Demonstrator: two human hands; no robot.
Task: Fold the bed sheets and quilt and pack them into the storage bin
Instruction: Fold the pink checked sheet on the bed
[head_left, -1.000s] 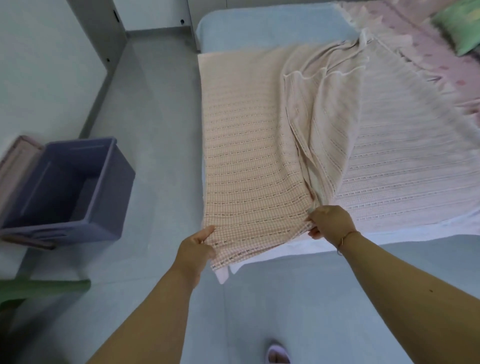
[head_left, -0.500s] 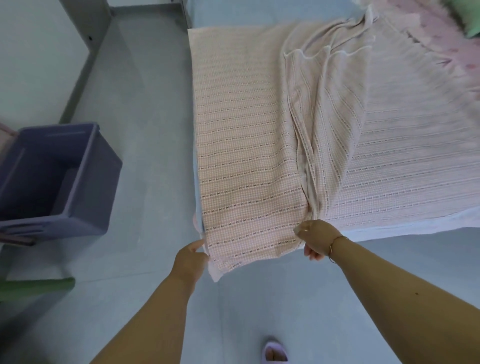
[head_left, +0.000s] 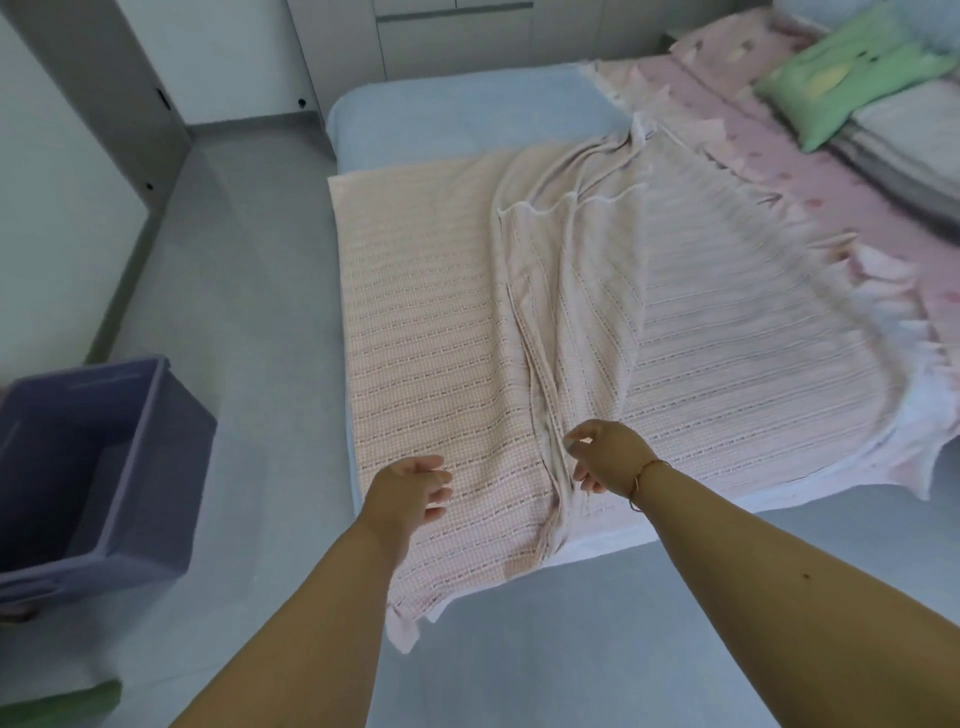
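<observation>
Both my hands hover loose-fingered and empty, left hand (head_left: 408, 491) and right hand (head_left: 602, 457) apart above the pink checked sheet (head_left: 431, 332) spread on the bed (head_left: 467, 117), purple storage bin (head_left: 156, 441) on the floor at left.

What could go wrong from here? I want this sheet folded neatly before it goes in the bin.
1. The pink striped sheet has a bunched ridge down its middle; folding over it would likely trap creases.
2. One corner hangs off the bed toward the floor and could drag.
3. Both the left hand and right hand hover open, gripping nothing, so the overhanging edge may slide further.
</observation>
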